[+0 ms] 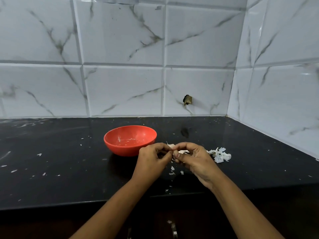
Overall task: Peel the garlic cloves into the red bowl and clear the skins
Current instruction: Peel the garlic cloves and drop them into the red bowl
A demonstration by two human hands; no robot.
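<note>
one head-worn view looks forward and down, close over the glossy black stone counter [51, 169]. it faces the white veined tile wall [120, 49].

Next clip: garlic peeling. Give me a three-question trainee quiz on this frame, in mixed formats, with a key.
1. True or false: the red bowl stands on the counter, to the left of the left hand.
2. Multiple choice: where does the biggest pile of skins lie?
A) inside the bowl
B) on the counter, just right of the right hand
C) at the counter's far left end
3. Fill in: both hands pinch the same ____.

Key: 1 true; 2 B; 3 garlic clove.
</note>
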